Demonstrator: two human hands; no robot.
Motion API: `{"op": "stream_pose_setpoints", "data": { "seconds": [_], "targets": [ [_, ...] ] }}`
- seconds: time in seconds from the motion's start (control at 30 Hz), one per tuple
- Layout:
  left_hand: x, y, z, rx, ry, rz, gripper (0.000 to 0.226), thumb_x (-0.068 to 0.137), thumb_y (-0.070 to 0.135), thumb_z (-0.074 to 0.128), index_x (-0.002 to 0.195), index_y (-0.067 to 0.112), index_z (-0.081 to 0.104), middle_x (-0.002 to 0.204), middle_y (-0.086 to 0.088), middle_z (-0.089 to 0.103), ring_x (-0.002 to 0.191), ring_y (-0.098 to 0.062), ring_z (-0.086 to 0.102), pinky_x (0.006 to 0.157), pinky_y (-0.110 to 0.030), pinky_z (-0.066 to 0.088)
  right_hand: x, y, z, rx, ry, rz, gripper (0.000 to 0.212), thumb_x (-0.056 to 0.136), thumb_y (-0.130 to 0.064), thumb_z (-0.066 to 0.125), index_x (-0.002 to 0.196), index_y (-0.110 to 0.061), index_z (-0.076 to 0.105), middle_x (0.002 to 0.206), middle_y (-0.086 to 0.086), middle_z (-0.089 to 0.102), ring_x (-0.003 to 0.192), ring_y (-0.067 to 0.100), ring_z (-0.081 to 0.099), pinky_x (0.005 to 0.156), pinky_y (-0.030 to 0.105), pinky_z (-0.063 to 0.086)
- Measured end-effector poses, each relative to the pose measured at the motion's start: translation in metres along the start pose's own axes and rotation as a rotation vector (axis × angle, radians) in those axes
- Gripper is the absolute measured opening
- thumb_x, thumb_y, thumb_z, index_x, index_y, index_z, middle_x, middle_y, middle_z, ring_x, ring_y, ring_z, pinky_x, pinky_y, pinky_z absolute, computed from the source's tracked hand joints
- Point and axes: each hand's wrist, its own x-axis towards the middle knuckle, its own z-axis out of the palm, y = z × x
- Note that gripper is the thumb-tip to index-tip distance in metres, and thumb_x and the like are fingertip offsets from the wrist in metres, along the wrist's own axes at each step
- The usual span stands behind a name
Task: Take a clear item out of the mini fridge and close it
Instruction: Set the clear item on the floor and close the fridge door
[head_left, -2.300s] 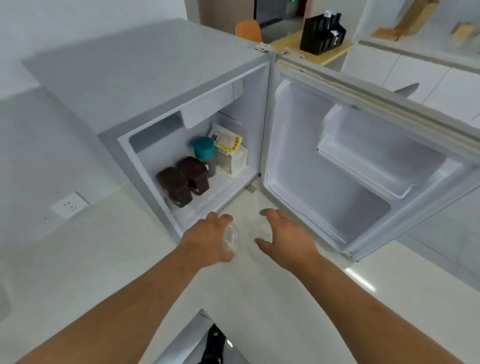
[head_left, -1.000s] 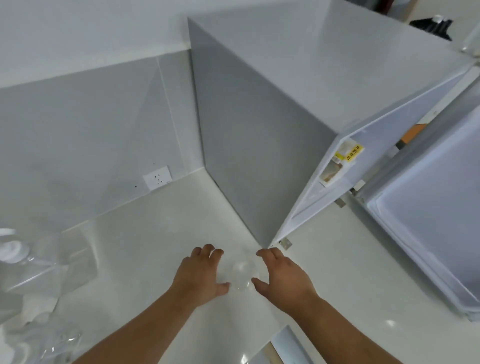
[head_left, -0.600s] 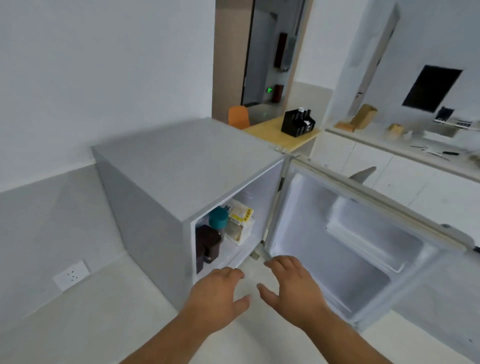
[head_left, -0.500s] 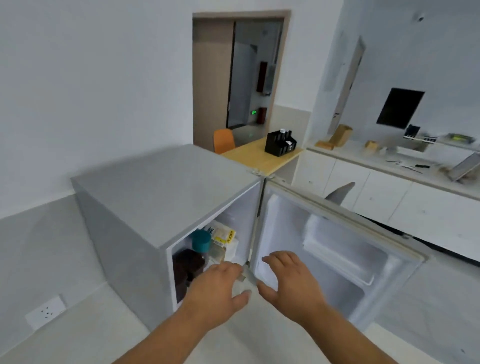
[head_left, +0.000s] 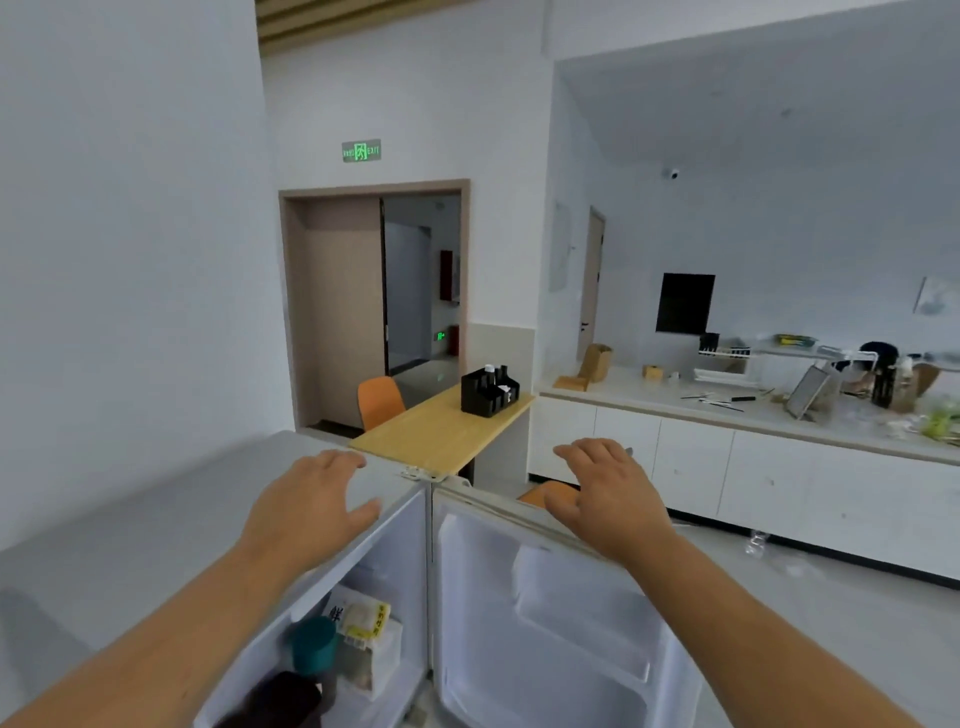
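The grey mini fridge (head_left: 130, 525) stands open below me, its white door (head_left: 545, 623) swung out to the right. My left hand (head_left: 306, 509) hovers open over the fridge's top front corner. My right hand (head_left: 602, 493) is open at the door's top edge, fingers spread, holding nothing. Inside the fridge I see a teal-lidded jar (head_left: 313, 644), a white and yellow carton (head_left: 371, 639) and a dark brown container (head_left: 280, 701). The clear item is out of view.
Behind the fridge stands a wooden table (head_left: 441, 431) with a black organiser (head_left: 488, 392) and an orange chair (head_left: 379, 400). A long white counter (head_left: 727, 415) with clutter runs along the right. A doorway (head_left: 421, 291) lies straight ahead.
I set the clear item down left of the fridge, and the view lifted away from it. Both empty hands rose from the fridge's lower front to its top and the door's upper edge.
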Motion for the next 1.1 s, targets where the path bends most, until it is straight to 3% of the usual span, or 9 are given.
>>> {"op": "stream_pose_setpoints", "data": {
  "seconds": [0.07, 0.13, 0.27, 0.4, 0.57, 0.67, 0.77, 0.9, 1.1],
  "targets": [
    [-0.007, -0.027, 0.019, 0.041, -0.105, -0.063, 0.07, 0.087, 0.073, 0.046, 0.146, 0.036, 0.049, 0.153, 0.006, 0.052, 0.134, -0.019, 0.049, 0.106, -0.043, 0.048, -0.01, 0.028, 0.021, -0.022, -0.131, 0.141, 0.078, 0.089, -0.075, 0.026, 0.15, -0.03, 0.044, 0.148, -0.001, 0.053, 0.136, 0.024, 0.042, 0.114, 0.043, 0.039],
    [-0.025, -0.046, 0.041, 0.047, -0.241, -0.128, 0.074, 0.089, 0.075, 0.04, 0.152, 0.036, 0.043, 0.162, 0.005, 0.042, 0.143, -0.019, 0.042, 0.117, -0.043, 0.037, -0.035, 0.051, 0.048, -0.046, -0.31, 0.26, 0.088, 0.084, -0.086, 0.009, 0.142, -0.033, 0.048, 0.131, 0.001, 0.062, 0.118, 0.025, 0.057, 0.094, 0.044, 0.051],
    [-0.026, -0.058, 0.059, -0.004, -0.26, -0.135, 0.062, 0.091, 0.066, 0.049, 0.142, 0.03, 0.053, 0.149, 0.003, 0.056, 0.133, -0.022, 0.051, 0.109, -0.042, 0.042, -0.035, 0.071, 0.078, -0.084, -0.392, 0.247, 0.086, 0.082, -0.085, -0.002, 0.127, -0.036, 0.052, 0.098, -0.002, 0.058, 0.088, 0.023, 0.059, 0.069, 0.04, 0.047],
    [-0.024, -0.06, 0.062, -0.047, -0.238, -0.145, 0.059, 0.091, 0.067, 0.051, 0.138, 0.032, 0.055, 0.144, 0.004, 0.06, 0.127, -0.022, 0.053, 0.104, -0.043, 0.045, -0.026, 0.076, 0.084, -0.094, -0.378, 0.244, 0.075, 0.09, -0.081, 0.004, 0.127, -0.036, 0.052, 0.094, -0.003, 0.056, 0.089, 0.024, 0.06, 0.07, 0.04, 0.049],
    [-0.025, -0.063, 0.063, -0.037, -0.232, -0.149, 0.061, 0.088, 0.071, 0.049, 0.137, 0.035, 0.054, 0.144, 0.005, 0.06, 0.129, -0.023, 0.053, 0.102, -0.045, 0.046, -0.03, 0.069, 0.083, -0.106, -0.347, 0.239, 0.085, 0.084, -0.085, -0.002, 0.126, -0.035, 0.053, 0.094, -0.004, 0.057, 0.087, 0.023, 0.06, 0.071, 0.041, 0.05],
    [-0.026, -0.062, 0.061, -0.044, -0.236, -0.153, 0.063, 0.088, 0.072, 0.047, 0.138, 0.035, 0.053, 0.143, 0.004, 0.061, 0.127, -0.023, 0.055, 0.103, -0.045, 0.048, -0.038, 0.061, 0.079, -0.091, -0.309, 0.248, 0.084, 0.086, -0.083, 0.0, 0.133, -0.036, 0.05, 0.112, -0.001, 0.062, 0.101, 0.025, 0.063, 0.077, 0.043, 0.052],
    [-0.028, -0.062, 0.061, -0.055, -0.224, -0.152, 0.063, 0.089, 0.07, 0.048, 0.139, 0.032, 0.053, 0.142, 0.003, 0.061, 0.125, -0.024, 0.055, 0.103, -0.045, 0.048, -0.049, 0.051, 0.074, -0.048, -0.244, 0.203, 0.055, 0.103, -0.065, 0.023, 0.144, -0.035, 0.042, 0.14, -0.004, 0.054, 0.123, 0.025, 0.055, 0.092, 0.044, 0.052],
    [-0.026, -0.062, 0.06, -0.068, -0.224, -0.149, 0.062, 0.09, 0.067, 0.052, 0.139, 0.029, 0.055, 0.142, 0.001, 0.062, 0.126, -0.026, 0.055, 0.103, -0.044, 0.046, -0.064, 0.038, 0.067, 0.011, -0.164, 0.17, 0.03, 0.106, -0.047, 0.039, 0.123, -0.031, 0.058, 0.119, -0.008, 0.058, 0.109, 0.02, 0.056, 0.087, 0.04, 0.052],
    [-0.026, -0.064, 0.06, -0.094, -0.221, -0.139, 0.061, 0.091, 0.064, 0.053, 0.139, 0.026, 0.057, 0.141, -0.001, 0.062, 0.125, -0.028, 0.055, 0.102, -0.045, 0.047, -0.091, -0.015, 0.055, 0.031, -0.13, 0.186, 0.027, 0.106, -0.024, 0.047, 0.119, -0.023, 0.071, 0.109, 0.0, 0.067, 0.093, 0.025, 0.06, 0.081, 0.039, 0.053]
  ]
}}
